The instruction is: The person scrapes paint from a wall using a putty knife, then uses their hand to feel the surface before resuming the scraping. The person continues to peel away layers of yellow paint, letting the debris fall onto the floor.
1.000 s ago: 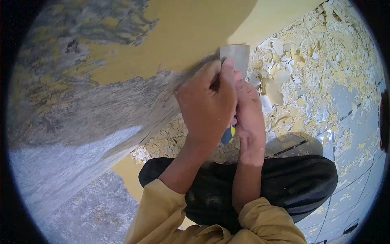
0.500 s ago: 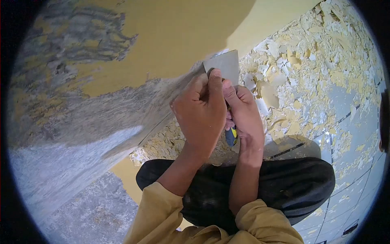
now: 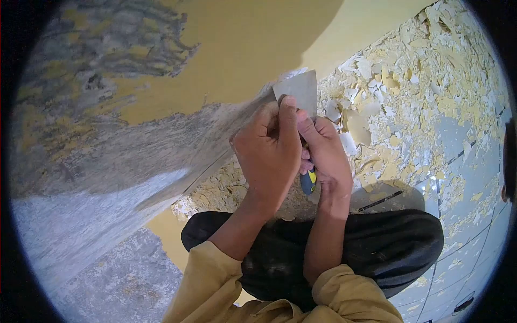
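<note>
Faces, at left, a yellow-painted wall scraped grey in patches [image 3: 237,59]. Pinches with the left hand [image 3: 269,156] near the base of a flat grey metal scraper blade [image 3: 302,90], close by the wall, apparently to steady it. Grasps with the right hand [image 3: 329,156] the yellow-and-dark handle [image 3: 308,184], likely for control, beside curled cream paint flakes [image 3: 385,153].

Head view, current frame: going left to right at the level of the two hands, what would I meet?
Scraped grey wall → left hand → right hand → flake-strewn floor → dark object at the right edge.
</note>
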The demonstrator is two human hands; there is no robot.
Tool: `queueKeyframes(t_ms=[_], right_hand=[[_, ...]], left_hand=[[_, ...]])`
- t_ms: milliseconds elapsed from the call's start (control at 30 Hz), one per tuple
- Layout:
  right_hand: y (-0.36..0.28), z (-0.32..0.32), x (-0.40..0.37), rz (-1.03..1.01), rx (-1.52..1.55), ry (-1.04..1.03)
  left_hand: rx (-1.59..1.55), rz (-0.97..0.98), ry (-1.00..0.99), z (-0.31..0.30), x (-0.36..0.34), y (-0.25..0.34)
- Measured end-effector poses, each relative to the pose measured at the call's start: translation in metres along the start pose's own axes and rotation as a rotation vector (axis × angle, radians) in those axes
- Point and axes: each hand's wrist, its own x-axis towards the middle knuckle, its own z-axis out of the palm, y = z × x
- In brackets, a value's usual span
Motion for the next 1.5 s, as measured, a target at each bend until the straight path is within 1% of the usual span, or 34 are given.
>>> queueKeyframes(t_ms=[67, 133, 167, 233, 267, 300, 333, 367, 433, 467, 500, 533, 567, 600, 633, 667, 700, 767, 800, 833, 900, 967, 1133, 1233, 1267, 1300, 1367, 1433, 1467, 1500], right_hand=[[0.002, 0.004, -0.001, -0.018, -0.003, -0.02], [-0.001, 0.012, -0.005, -0.095, -0.067, 0.044], [-0.001, 0.013, -0.005, -0.095, -0.06, 0.046], [0.003, 0.017, -0.003, -0.19, -0.124, 0.101], [0.009, 0.02, 0.001, -0.187, -0.11, 0.095], [0.018, 0.023, 0.005, -0.249, -0.037, 0.073], [0.025, 0.026, 0.009, -0.316, 0.033, 0.052], [0.03, 0.027, 0.011, -0.315, 0.033, 0.046], [0.036, 0.028, 0.01, -0.213, 0.171, 0.028], [0.037, 0.031, 0.009, -0.21, 0.165, 0.023], [0.035, 0.036, 0.008, -0.214, 0.222, 0.023], [0.032, 0.042, 0.005, -0.215, 0.282, 0.03], [0.027, 0.046, -0.004, -0.217, 0.275, 0.039], [0.009, 0.059, -0.016, -0.407, 0.094, 0.223], [-0.002, 0.067, -0.023, -0.601, -0.085, 0.403], [-0.003, 0.043, -0.017, -0.316, 0.507, 0.068], [-0.004, 0.033, -0.015, -0.344, 0.498, 0.059], [0.0, 0.016, -0.012, -0.26, 0.065, 0.076], [0.008, 0.014, -0.002, -0.336, 0.015, 0.064], [0.016, 0.009, 0.004, -0.335, 0.013, 0.068], [0.024, 0.006, 0.013, -0.122, 0.198, -0.11], [0.023, 0.008, 0.014, -0.14, 0.205, -0.085], [0.016, 0.003, 0.011, -0.086, 0.182, -0.077], [0.011, 0.009, 0.008, -0.103, 0.14, -0.008], [0.012, 0.011, 0.009, -0.102, 0.143, -0.008], [0.014, 0.014, 0.01, -0.118, 0.164, 0.012], [0.019, 0.019, 0.011, -0.13, 0.187, 0.035], [0.025, 0.023, 0.011, -0.177, 0.382, 0.021], [0.022, 0.021, 0.007, -0.171, 0.379, 0.019], [0.015, 0.018, 0.0, -0.212, 0.444, 0.02]], left_hand=[[0.041, 0.073, 0.054, 0.0, 0.0, -0.001], [0.028, 0.06, 0.065, 0.0, 0.001, 0.006], [0.022, 0.045, 0.072, -0.001, 0.001, 0.008], [0.05, 0.074, 0.059, -0.004, 0.004, 0.007], [0.072, 0.099, 0.048, -0.007, 0.007, 0.006], [0.084, 0.098, 0.05, -0.01, 0.008, 0.006], [0.106, 0.145, 0.037, -0.012, 0.01, 0.007], [0.124, 0.191, 0.026, -0.014, 0.013, 0.007], [0.152, 0.224, 0.014, -0.018, 0.015, 0.007], [0.182, 0.263, -0.007, -0.019, 0.016, 0.008], [0.178, 0.266, 0.0, -0.018, 0.018, 0.012], [0.124, 0.306, -0.001, -0.017, 0.018, 0.018], [0.063, 0.343, -0.006, -0.014, 0.016, 0.021], [0.054, 0.338, 0.001, -0.011, 0.012, 0.023], [0.081, 0.39, -0.05, -0.009, 0.008, 0.026], [0.105, 0.453, -0.102, -0.008, 0.004, 0.03], [0.087, 0.477, -0.098, -0.005, 0.002, 0.032], [0.206, 0.291, -0.059, 0.002, -0.005, 0.018], [0.228, 0.315, 0.029, 0.006, -0.005, -0.006], [0.225, 0.311, 0.027, 0.002, -0.004, -0.006], [0.105, 0.097, -0.095, -0.007, 0.001, -0.004], [0.128, 0.084, -0.114, -0.006, 0.002, -0.007], [0.119, 0.054, -0.164, -0.001, 0.006, -0.008], [0.165, 0.092, -0.168, -0.003, 0.009, -0.008], [0.216, 0.163, -0.155, -0.002, 0.012, -0.007], [0.269, 0.235, -0.14, -0.002, 0.014, -0.007], [0.234, 0.203, -0.153, -0.003, 0.016, -0.003], [0.199, 0.166, -0.167, -0.001, 0.02, 0.004], [0.23, 0.296, -0.205, 0.004, 0.024, 0.011], [0.263, 0.425, -0.241, 0.007, 0.025, 0.015]])
